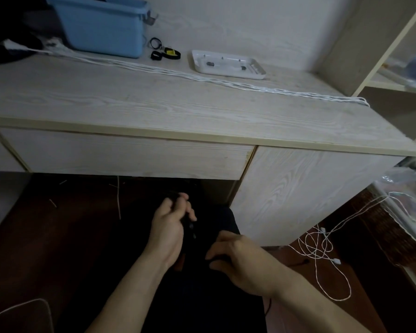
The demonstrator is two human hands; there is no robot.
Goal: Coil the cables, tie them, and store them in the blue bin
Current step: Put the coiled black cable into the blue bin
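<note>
Black cable (190, 227) sits gripped within curled left hand (169, 227) fingers, right hand (240, 258) fingers curled just below it, grip unclear; coiling seems underway, tying next.

**Dim, soft light with deep shadow under the desk**

The picture is dim and flat, with a cool grey cast. The desk top (154, 97) above the hands is the best lit surface, evenly and without glare. Beneath it lies heavy shadow: whatever the left hand (168, 227) grips is a dark thing lost against black, and detail below the right hand (238, 263) is crushed too. Wide-angle bending bows the desk edge. The far corners are soft and smeared.
</note>
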